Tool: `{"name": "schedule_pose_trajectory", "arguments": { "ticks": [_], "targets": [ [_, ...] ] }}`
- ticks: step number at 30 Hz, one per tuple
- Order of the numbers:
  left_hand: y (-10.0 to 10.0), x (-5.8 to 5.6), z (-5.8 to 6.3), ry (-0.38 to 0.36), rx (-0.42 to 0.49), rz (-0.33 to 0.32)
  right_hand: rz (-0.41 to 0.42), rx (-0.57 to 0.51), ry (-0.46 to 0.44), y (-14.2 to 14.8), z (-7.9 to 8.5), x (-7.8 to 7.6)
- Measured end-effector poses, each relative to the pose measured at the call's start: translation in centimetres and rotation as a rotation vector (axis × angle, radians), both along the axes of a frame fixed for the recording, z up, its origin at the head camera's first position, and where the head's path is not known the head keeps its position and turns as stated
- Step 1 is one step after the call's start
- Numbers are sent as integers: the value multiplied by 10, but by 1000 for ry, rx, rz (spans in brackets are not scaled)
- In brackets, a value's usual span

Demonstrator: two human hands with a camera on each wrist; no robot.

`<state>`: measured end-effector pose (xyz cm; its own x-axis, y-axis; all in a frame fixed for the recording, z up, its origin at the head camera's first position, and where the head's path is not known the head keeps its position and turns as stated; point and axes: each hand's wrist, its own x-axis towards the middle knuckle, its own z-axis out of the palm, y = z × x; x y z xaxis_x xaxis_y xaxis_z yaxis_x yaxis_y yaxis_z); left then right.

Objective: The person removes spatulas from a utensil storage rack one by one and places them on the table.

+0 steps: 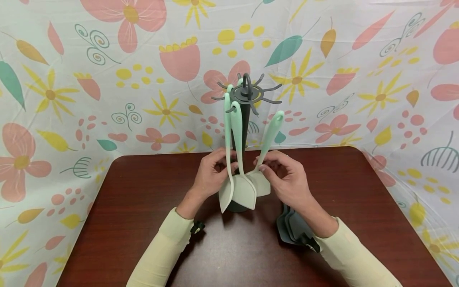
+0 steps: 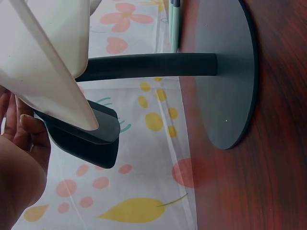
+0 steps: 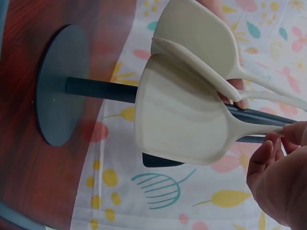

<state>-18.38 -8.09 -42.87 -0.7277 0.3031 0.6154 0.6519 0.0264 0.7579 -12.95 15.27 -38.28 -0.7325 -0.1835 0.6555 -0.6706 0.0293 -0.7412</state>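
A dark utensil stand (image 1: 245, 119) with a ring of hooks stands upright on a round base (image 2: 225, 96). On its near left side hang two pale turners (image 1: 244, 191) with mint handles. My right hand (image 1: 288, 177) pinches the lower handle of another pale turner (image 3: 187, 115), whose mint handle leans right, its top apart from the hooks. My left hand (image 1: 213, 171) reaches behind the hanging turners, thumb and fingers at the stand's pole; the turners partly hide this grip. Dark utensil heads (image 2: 91, 139) show beside that hand in the left wrist view.
Several dark, flat utensil heads (image 1: 292, 227) lie stacked on the brown table (image 1: 143, 207), partly under my right forearm. More mint handles (image 1: 229, 88) hang at the back of the hook ring. A flower-patterned cloth (image 1: 89, 131) rises behind the table.
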Motion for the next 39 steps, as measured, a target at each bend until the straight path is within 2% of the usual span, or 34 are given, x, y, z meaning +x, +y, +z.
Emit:
{"name": "schedule_pose_trajectory", "arguments": {
  "ticks": [7, 15, 20, 26, 29, 34, 36, 39],
  "targets": [
    [0, 0, 0, 0, 3, -7, -44, 0, -10, 5, 1, 1],
    [0, 0, 0, 4, 6, -12, -61, -40, -66, 14, -1, 3],
    [-1, -1, 0, 6, 8, -17, -59, -57, -123, 18, 0, 7],
    [0, 0, 0, 7, 9, -14, -107, -28, -199, 22, 2, 9],
    [0, 0, 0, 6, 9, -7, -115, -18, -172, 24, 1, 8],
    [0, 0, 0, 5, 7, -6, -47, -82, -96, 28, 0, 4],
    [0, 0, 0, 5, 7, -7, -18, -112, -91, 30, 0, 3],
    [1, 0, 0, 7, 7, -7, -20, -113, -102, 33, -1, 3]
  ]
}}
